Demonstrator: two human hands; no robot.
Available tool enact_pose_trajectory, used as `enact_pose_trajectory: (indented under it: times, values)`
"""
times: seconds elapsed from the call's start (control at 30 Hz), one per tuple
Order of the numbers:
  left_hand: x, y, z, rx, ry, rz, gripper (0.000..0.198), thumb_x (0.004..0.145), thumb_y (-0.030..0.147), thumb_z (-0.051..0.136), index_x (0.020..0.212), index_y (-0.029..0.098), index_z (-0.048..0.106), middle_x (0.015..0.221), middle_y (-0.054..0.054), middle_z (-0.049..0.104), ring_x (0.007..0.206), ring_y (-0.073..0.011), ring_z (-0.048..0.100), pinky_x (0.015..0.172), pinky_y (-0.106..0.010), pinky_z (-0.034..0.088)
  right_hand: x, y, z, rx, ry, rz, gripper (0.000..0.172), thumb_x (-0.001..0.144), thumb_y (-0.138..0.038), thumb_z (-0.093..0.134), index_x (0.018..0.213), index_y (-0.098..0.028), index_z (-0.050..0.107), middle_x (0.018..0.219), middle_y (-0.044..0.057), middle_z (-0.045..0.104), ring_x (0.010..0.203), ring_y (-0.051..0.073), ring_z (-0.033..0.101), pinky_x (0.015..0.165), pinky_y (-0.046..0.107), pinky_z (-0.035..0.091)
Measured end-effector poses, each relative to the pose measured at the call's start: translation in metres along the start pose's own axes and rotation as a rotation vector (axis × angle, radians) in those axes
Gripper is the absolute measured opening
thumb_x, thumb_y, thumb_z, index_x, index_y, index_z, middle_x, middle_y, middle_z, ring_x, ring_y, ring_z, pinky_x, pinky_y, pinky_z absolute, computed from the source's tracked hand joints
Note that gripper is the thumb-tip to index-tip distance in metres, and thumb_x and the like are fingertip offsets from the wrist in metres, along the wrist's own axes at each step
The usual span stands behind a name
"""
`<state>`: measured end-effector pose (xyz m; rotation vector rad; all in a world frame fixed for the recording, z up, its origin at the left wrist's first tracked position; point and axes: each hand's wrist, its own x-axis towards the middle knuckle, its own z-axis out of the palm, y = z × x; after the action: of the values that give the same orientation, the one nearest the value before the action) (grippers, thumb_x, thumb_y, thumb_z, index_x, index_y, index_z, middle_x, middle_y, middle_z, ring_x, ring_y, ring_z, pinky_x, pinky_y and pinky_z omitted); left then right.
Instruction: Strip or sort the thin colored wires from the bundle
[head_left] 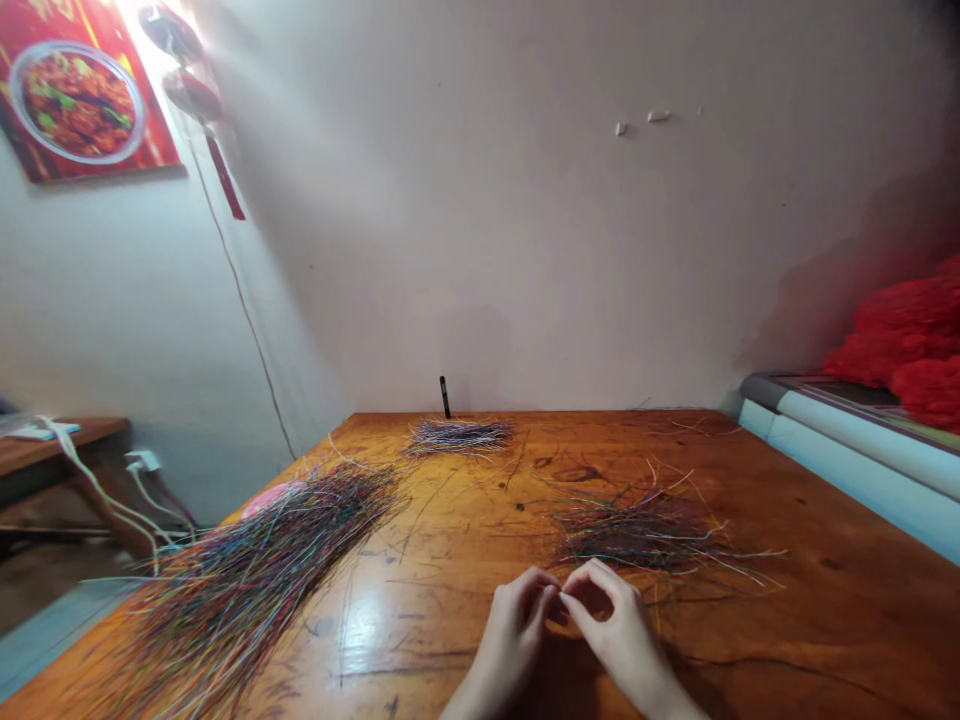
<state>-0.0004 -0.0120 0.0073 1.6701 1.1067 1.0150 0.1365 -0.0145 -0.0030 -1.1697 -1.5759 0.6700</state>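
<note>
**A:** Starting at the far left, what have we got?

**B:** A low wooden side table [52,445], white cables [97,490] trailing down past a wall socket [142,460], and up above, a red poster of a food dish [82,90].

**A:** And here comes the orange wooden tabletop [810,620]!

**B:** The big one first: a long sheaf of thin multicoloured wires [247,590] fanned across the left side, with a pink object [270,497] peeking out behind it.

**A:** Further along, at the far edge?

**B:** A small flat bundle of wires [459,436], and a black stick [445,397] standing upright just behind it, by the wall.

**A:** Now the hands, centre stage!

**B:** The left hand [510,640] and right hand [626,640] curl toward each other near the front of the table, their fingertips [551,590] meeting in a tight pinch with a hollow gap below. Is a strand caught in there? Too fine to tell from this view.

**A:** What's closest to them?

**B:** A loose, scattered pile of wires [637,530], just beyond the right hand.

**A:** And on the far right?

**B:** A chest freezer [840,440] with a red fluffy heap [900,340] on top.
</note>
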Motion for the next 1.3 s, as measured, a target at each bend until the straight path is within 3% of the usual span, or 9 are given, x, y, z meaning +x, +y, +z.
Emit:
enact_pose_trajectory:
  times: [0.23,0.53,0.8,1.0,1.3]
  values:
    - [0.0006,0.0002,-0.0015,0.149,0.042,0.076,0.023,0.086,0.03,0.043,0.076,0.016,0.058,0.068,-0.003,0.064,0.064,-0.0137,0.059,0.058,-0.02,0.043,0.0009,0.0008,-0.0012,-0.003,-0.043,0.025,0.016,0.077,-0.023,0.053,0.062,-0.019,0.055,0.065,0.002,0.059,0.062,0.016,0.057,0.06,0.023,0.043]
    - [-0.002,-0.0065,-0.0013,0.568,0.131,0.235,0.016,0.082,0.017,0.044,0.078,0.022,0.058,0.076,-0.001,0.067,0.069,-0.0142,0.062,0.061,-0.019,0.043,0.001,0.0076,0.0007,-0.001,0.004,0.002,0.015,0.076,-0.026,0.054,0.064,-0.018,0.058,0.064,0.002,0.06,0.062,0.017,0.057,0.059,0.024,0.043]
    - [-0.0014,-0.0073,-0.0049,0.957,0.194,0.369,0.015,0.08,0.015,0.046,0.077,0.022,0.058,0.066,-0.001,0.063,0.059,-0.015,0.057,0.054,-0.023,0.038,-0.0001,0.0058,0.0013,-0.089,0.0,-0.043,0.018,0.079,-0.026,0.05,0.065,-0.019,0.057,0.064,0.003,0.059,0.061,0.016,0.056,0.058,0.025,0.044]
    - [-0.0009,-0.0038,-0.0044,1.012,0.245,0.466,0.017,0.076,0.007,0.046,0.07,0.019,0.057,0.073,-0.004,0.058,0.068,-0.0174,0.052,0.06,-0.026,0.039,-0.001,0.0021,0.0016,-0.149,-0.033,-0.083,0.019,0.081,-0.022,0.046,0.064,-0.019,0.053,0.065,0.003,0.057,0.061,0.016,0.055,0.058,0.024,0.044]
    - [-0.0015,-0.0019,-0.0043,0.941,0.266,0.479,0.013,0.071,0.007,0.047,0.07,0.018,0.053,0.071,-0.004,0.057,0.067,-0.0167,0.05,0.065,-0.029,0.037,-0.0047,0.0087,0.0019,-0.126,-0.086,-0.239,0.013,0.08,-0.014,0.044,0.071,-0.019,0.052,0.07,0.003,0.055,0.064,0.015,0.055,0.06,0.023,0.045]
